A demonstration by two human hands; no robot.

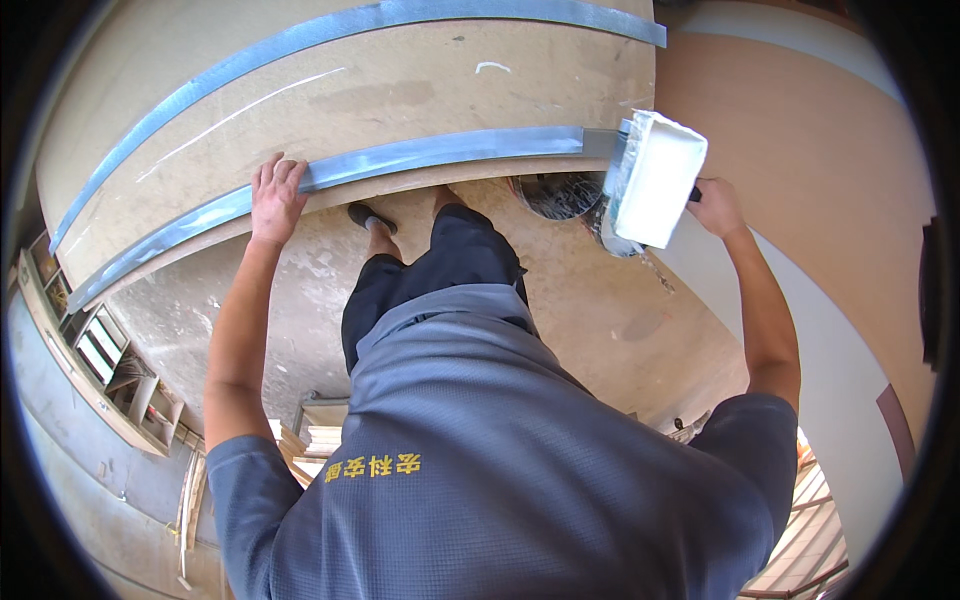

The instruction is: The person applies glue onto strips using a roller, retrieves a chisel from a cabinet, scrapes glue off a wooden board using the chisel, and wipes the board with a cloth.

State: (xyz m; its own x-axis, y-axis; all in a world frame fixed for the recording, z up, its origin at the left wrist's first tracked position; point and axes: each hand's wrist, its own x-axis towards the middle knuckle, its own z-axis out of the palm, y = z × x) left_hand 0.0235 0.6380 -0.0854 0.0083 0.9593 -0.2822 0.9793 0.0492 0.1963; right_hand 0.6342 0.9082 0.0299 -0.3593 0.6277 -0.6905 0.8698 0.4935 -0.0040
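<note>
Bucket (550,207), dark and round, stands on the floor (640,320) right of centre, partly hidden by the white tool (660,185) in front of it. The right hand (716,207) is closed around that tool's dark handle, at upper right, near the tabletop (400,110)'s right edge; whether the block-shaped head touches the board cannot be told. At upper left of centre, the left hand (280,198) lies over the near strip (400,162), fingers close together and bent; I cannot tell whether they grip.

Wooden pieces (320,440) sit at lower left of centre, and a shelf-like frame (150,405) fills the left rim. The tabletop's near edge sweeps from left to upper right, with floor between it and the person's shirt (480,400). An orange-tan panel (780,120) adjoins at right.

The board is tan and matt, marked with white lines; the near strip and far strip (300,47) are bluish, long and metallic-looking. The tool's head is thickly white, grey-blue along its left side.
</note>
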